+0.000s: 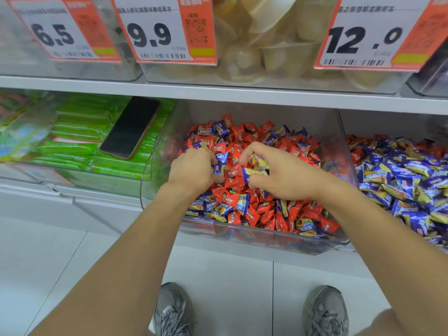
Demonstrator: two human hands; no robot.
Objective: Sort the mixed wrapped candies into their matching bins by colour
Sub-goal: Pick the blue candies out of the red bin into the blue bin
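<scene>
A clear middle bin point(278, 241) holds a heap of red wrapped candies point(244, 139) with several blue-and-yellow ones mixed in. Both hands are down in this heap. My left hand point(194, 169) has its fingers curled round blue candies point(219, 166) on top of the pile. My right hand point(283, 173) grips several blue-and-yellow candies point(254, 169) between thumb and curled fingers. The bin to the right point(344, 141) is filled mostly with blue-and-yellow candies point(407, 180), with a few red ones at its back.
A black phone point(131, 127) lies on green packets point(80, 132) in the left bin. The shelf above carries clear bins with price tags point(155, 30). My two grey shoes point(173, 309) stand on the white tiled floor below.
</scene>
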